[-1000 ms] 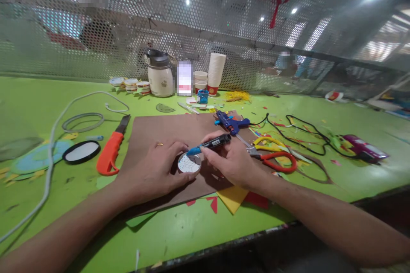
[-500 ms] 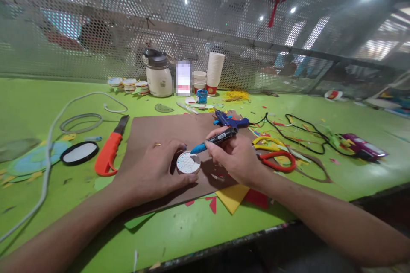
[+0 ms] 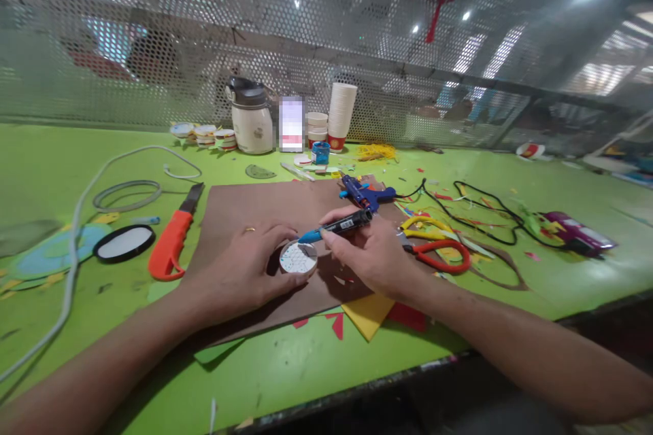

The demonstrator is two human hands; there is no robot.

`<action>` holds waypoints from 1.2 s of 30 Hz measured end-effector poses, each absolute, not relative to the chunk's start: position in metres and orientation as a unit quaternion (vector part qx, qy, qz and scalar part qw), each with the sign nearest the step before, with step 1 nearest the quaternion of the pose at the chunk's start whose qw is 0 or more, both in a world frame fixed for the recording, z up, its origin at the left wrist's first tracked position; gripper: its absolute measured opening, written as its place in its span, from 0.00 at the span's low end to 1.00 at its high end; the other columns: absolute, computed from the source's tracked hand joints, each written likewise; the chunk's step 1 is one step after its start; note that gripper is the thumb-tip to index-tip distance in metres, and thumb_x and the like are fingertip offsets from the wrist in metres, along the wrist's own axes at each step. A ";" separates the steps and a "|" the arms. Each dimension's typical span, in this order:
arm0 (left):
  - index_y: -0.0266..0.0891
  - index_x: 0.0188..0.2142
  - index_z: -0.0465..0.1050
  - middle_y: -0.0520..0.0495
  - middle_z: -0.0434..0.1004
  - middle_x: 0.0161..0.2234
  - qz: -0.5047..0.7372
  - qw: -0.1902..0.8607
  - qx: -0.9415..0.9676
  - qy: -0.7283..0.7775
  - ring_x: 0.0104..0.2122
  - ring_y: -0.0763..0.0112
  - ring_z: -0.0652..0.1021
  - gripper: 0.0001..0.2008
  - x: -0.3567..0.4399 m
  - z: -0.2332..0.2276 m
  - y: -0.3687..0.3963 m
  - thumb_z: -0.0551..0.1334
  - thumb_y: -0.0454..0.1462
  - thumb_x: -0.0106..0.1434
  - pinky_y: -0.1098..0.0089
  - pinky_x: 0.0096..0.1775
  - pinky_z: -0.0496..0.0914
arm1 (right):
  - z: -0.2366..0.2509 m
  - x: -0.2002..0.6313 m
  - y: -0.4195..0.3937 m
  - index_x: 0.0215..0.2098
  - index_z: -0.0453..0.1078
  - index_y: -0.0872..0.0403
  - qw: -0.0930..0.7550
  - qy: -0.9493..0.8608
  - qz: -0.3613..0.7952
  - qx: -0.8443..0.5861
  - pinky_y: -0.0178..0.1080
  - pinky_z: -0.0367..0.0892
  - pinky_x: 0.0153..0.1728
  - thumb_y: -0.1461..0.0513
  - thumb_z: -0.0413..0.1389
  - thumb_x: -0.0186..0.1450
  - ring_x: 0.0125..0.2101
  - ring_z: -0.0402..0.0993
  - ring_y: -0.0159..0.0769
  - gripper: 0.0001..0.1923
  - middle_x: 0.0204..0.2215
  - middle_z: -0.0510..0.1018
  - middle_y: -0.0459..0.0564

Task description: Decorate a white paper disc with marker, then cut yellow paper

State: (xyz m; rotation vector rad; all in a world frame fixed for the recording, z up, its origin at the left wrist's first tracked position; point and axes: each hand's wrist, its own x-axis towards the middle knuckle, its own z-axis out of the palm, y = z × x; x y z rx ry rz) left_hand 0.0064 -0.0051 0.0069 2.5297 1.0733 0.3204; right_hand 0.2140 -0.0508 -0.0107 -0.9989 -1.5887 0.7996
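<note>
The marker (image 3: pixel 347 223) has tipped slightly flatter than half a second ago, and its blue end has slid a little leftward over the white disc (image 3: pixel 296 262). The person's right hand (image 3: pixel 375 251) pinches the marker's black barrel between thumb and fingers; the left hand (image 3: pixel 242 268) curls round the disc, thumb at the near edge and fingers at the far side, steadying it on the brown board (image 3: pixel 245 207). The drawing seems partway along: thin lines cross the disc's face and small blue marks dot it, yet most of the surface remains white. Whether the nib touches the face cannot be told. Just beyond the right hand lies a blue glue gun (image 3: pixel 367 194), with red-and-yellow-handled pliers (image 3: pixel 441 256) to its right.
</note>
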 end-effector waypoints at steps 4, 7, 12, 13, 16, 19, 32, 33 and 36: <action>0.41 0.48 0.73 0.43 0.78 0.49 0.112 0.190 0.895 0.387 0.45 0.53 0.77 0.23 0.007 0.007 -0.004 0.63 0.52 0.60 0.56 0.48 0.69 | -0.008 0.211 -0.051 0.39 0.69 0.53 0.520 -0.663 0.355 -0.405 0.33 0.68 0.25 0.62 0.57 0.65 0.24 0.70 0.29 0.04 0.29 0.74 0.44; 0.41 0.48 0.73 0.44 0.78 0.48 0.114 0.192 0.893 0.392 0.45 0.53 0.77 0.24 0.008 0.006 -0.004 0.63 0.53 0.59 0.56 0.48 0.69 | -0.008 0.210 -0.051 0.39 0.69 0.53 0.516 -0.661 0.361 -0.408 0.33 0.67 0.24 0.62 0.57 0.65 0.23 0.69 0.29 0.04 0.27 0.73 0.43; 0.41 0.48 0.73 0.43 0.78 0.49 0.113 0.179 0.894 0.396 0.47 0.52 0.76 0.24 0.008 0.005 -0.005 0.63 0.53 0.58 0.56 0.48 0.68 | -0.008 0.209 -0.052 0.39 0.69 0.53 0.512 -0.658 0.379 -0.401 0.34 0.69 0.26 0.61 0.57 0.66 0.22 0.69 0.29 0.04 0.25 0.73 0.42; 0.41 0.48 0.73 0.43 0.78 0.49 0.115 0.177 0.893 0.397 0.47 0.51 0.76 0.24 0.008 0.005 -0.005 0.63 0.53 0.58 0.55 0.48 0.68 | -0.008 0.209 -0.052 0.39 0.69 0.53 0.510 -0.659 0.381 -0.400 0.34 0.69 0.26 0.61 0.57 0.66 0.22 0.69 0.29 0.04 0.26 0.73 0.42; 0.41 0.48 0.73 0.42 0.77 0.50 0.114 0.176 0.893 0.398 0.48 0.51 0.76 0.24 0.008 0.005 -0.005 0.63 0.53 0.58 0.55 0.48 0.68 | -0.007 0.210 -0.053 0.39 0.69 0.53 0.507 -0.661 0.381 -0.401 0.33 0.68 0.24 0.61 0.57 0.66 0.21 0.67 0.28 0.04 0.26 0.73 0.43; 0.41 0.47 0.73 0.43 0.77 0.49 0.111 0.175 0.895 0.394 0.46 0.51 0.76 0.23 0.008 0.006 -0.005 0.63 0.53 0.59 0.55 0.48 0.68 | -0.008 0.210 -0.053 0.39 0.69 0.53 0.502 -0.662 0.379 -0.408 0.32 0.67 0.22 0.61 0.57 0.67 0.21 0.67 0.28 0.05 0.27 0.72 0.43; 0.41 0.45 0.73 0.43 0.78 0.47 0.110 0.170 0.896 0.394 0.44 0.53 0.76 0.22 0.009 0.006 -0.005 0.64 0.52 0.58 0.56 0.46 0.68 | -0.010 0.211 -0.052 0.40 0.69 0.53 0.477 -0.673 0.372 -0.426 0.33 0.66 0.22 0.58 0.55 0.68 0.20 0.67 0.29 0.07 0.24 0.72 0.43; 0.41 0.45 0.72 0.43 0.78 0.47 0.110 0.170 0.896 0.394 0.44 0.53 0.76 0.22 0.009 0.006 -0.005 0.64 0.52 0.58 0.56 0.46 0.68 | -0.010 0.211 -0.052 0.40 0.69 0.54 0.477 -0.673 0.369 -0.428 0.33 0.66 0.22 0.58 0.55 0.68 0.20 0.67 0.29 0.07 0.24 0.72 0.42; 0.41 0.46 0.72 0.43 0.77 0.48 0.110 0.172 0.896 0.395 0.45 0.53 0.76 0.23 0.009 0.006 -0.004 0.64 0.53 0.58 0.56 0.47 0.68 | -0.009 0.211 -0.053 0.40 0.69 0.54 0.480 -0.669 0.369 -0.431 0.33 0.65 0.22 0.58 0.56 0.68 0.20 0.67 0.29 0.07 0.24 0.72 0.42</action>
